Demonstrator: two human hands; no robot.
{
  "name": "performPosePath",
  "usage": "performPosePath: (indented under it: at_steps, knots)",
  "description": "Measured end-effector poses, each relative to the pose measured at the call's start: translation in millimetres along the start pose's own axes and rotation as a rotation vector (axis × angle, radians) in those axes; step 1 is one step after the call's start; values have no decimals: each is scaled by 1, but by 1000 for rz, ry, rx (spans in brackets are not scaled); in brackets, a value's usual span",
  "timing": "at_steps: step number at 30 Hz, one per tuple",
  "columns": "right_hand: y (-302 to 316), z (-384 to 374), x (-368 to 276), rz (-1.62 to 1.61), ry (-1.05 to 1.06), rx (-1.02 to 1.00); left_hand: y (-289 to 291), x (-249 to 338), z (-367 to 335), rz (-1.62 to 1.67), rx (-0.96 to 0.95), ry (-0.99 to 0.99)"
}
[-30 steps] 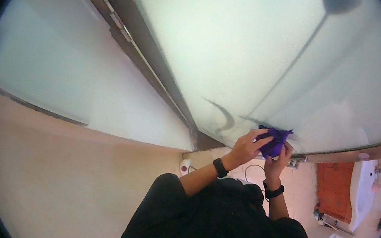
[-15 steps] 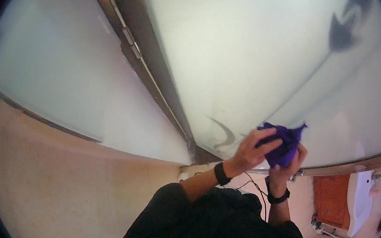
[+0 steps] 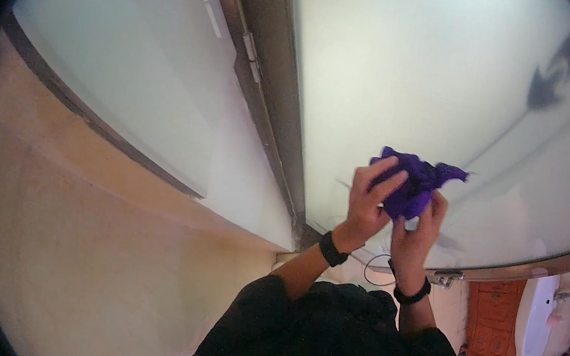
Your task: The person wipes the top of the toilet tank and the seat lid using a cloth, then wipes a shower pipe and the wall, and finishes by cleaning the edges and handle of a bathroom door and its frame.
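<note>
A crumpled purple cloth (image 3: pixel 411 192) is bunched between my two hands in front of a frosted glass panel (image 3: pixel 395 71). My left hand (image 3: pixel 368 205) grips it from the left, with fingers spread over its near face. From below and to the right, my right hand (image 3: pixel 416 236) holds the cloth between thumb and fingers. One loose corner of it sticks out to the right. Whether the cloth touches the glass cannot be made out. Black bands circle both wrists.
A brown metal frame (image 3: pixel 269 71) with a hinge (image 3: pixel 251 54) borders the glass; another frosted panel (image 3: pixel 123 54) stands left of it. At right are a metal door handle (image 3: pixel 446 277), a reddish wooden cabinet (image 3: pixel 493 321) and a white washbasin (image 3: pixel 534 333). A beige wall (image 3: pixel 79 260) fills the lower left.
Both hands have moved up slightly with the cloth, and its loose corner now points more to the right. The panels and frame have shifted in view as my head turned.
</note>
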State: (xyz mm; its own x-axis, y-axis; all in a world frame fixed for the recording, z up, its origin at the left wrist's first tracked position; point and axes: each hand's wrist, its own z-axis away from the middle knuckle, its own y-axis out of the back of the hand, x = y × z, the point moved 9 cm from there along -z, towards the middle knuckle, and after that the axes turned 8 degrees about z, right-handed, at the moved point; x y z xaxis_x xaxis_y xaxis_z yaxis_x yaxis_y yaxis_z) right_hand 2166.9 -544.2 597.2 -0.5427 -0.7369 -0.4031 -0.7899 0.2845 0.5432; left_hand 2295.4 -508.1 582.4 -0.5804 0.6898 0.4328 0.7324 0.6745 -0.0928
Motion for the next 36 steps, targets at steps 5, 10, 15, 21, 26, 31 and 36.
performPosePath:
  at_steps: [5, 10, 15, 21, 26, 31, 36]
  knots:
    - [-61, 21, 15, -80, -133, -238, 25, -42, 37, -44, 21, 196]
    - [-92, 51, 36, -21, -128, -394, 33, -70, 83, 10, -1, 360]
    - [-51, 34, 38, -104, -108, -313, 13, -44, 63, 21, -78, 291]
    - [50, 10, 57, -85, -55, -49, -55, 19, 25, 108, -90, 61]
    - [101, 53, 117, 23, -45, -27, -120, 48, 69, 192, -194, 109]
    - [116, 98, 187, 69, -191, -283, -176, 36, 140, 210, -404, 402]
    - [106, 162, 257, 221, -212, -638, -222, 30, 236, 113, -632, 685]
